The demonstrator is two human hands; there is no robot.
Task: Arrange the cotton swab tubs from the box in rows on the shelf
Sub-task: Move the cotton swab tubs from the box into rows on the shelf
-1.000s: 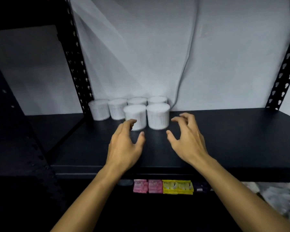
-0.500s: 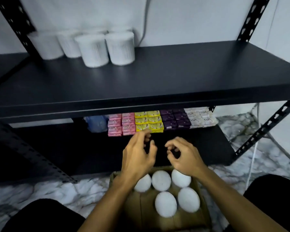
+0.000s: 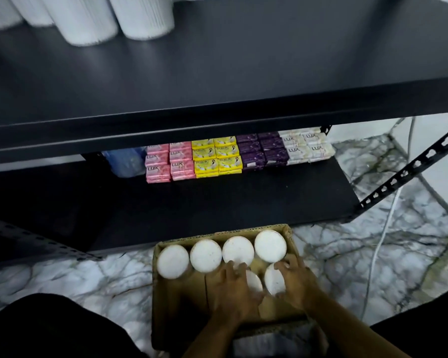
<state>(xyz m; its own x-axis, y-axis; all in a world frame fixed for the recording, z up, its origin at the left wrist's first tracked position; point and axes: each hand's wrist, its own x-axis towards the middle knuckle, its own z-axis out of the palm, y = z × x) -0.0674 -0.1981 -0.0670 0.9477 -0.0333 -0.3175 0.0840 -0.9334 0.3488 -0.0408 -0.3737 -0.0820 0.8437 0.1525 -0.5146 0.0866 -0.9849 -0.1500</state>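
Since half a second ago your hands have dropped into the cardboard box (image 3: 181, 306) on the marble floor (image 3: 373, 267), and your view has tilted further down. Your left hand (image 3: 234, 293) now lies over one tub (image 3: 254, 281), covering most of its white lid; your right hand (image 3: 296, 285) curls round the tub beside it (image 3: 274, 282), fingers at its far edge. Whether either grip has closed you cannot tell, as the palms hide the sides. Four more tubs (image 3: 206, 256) stand in a row along the box's far wall. On the upper shelf (image 3: 243, 73) the placed tubs (image 3: 140, 16) are blurred and cut off by the top edge. Stacked soap packets (image 3: 217, 157) sit on the lower shelf, partly hidden under the shelf lip.
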